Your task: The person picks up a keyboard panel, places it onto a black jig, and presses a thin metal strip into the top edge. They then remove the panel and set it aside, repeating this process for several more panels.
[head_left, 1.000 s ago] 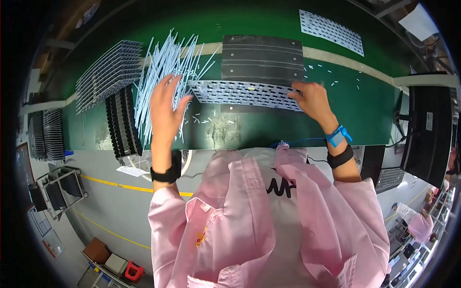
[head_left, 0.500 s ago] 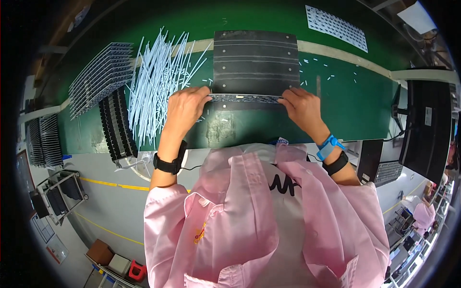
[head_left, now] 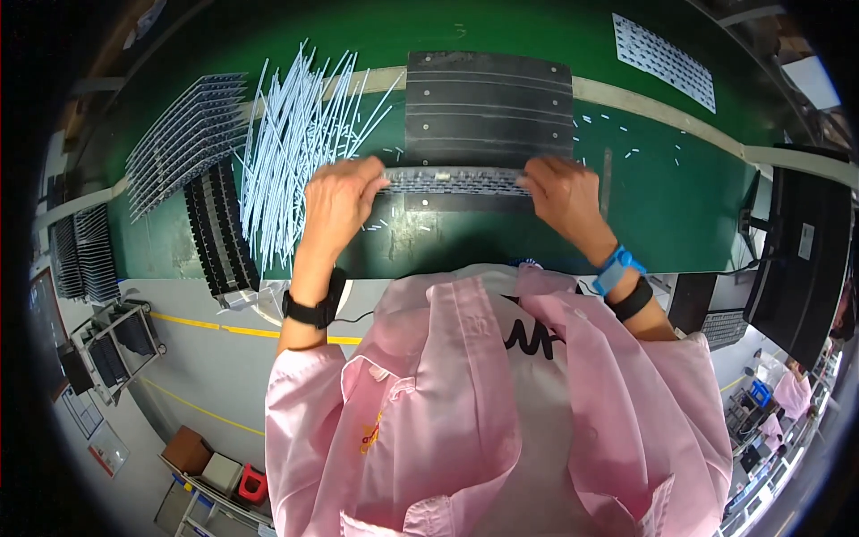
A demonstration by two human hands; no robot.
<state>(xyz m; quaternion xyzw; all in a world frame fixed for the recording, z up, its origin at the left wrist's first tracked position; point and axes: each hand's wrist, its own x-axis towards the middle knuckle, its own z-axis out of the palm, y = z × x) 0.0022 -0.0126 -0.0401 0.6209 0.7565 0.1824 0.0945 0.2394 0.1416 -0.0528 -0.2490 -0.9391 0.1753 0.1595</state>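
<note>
A thin board (head_left: 458, 184), like a circuit board panel with rows of small parts, is held crosswise in front of me. My left hand (head_left: 338, 199) pinches its left end, and my right hand (head_left: 569, 197) grips the right end; both are slightly blurred. The board hangs tilted over the near part of a dark grooved plate (head_left: 489, 106) with screws along its sides. Left of the plate lies a loose heap of thin pale-blue rods (head_left: 291, 157). Short pale bits (head_left: 624, 153) are scattered on both sides of the plate.
The green table (head_left: 662, 233) carries a stack of similar boards (head_left: 183, 134) at left, beside a black slotted rack (head_left: 217, 228). A perforated white sheet (head_left: 664, 63) lies at the far right. A black monitor (head_left: 792, 255) stands at the right edge. A trolley (head_left: 116, 349) is on the floor at left.
The board has tipped so more of its face shows, instead of mainly its edge. Both hands still hold its ends. The whole view has shifted slightly.
</note>
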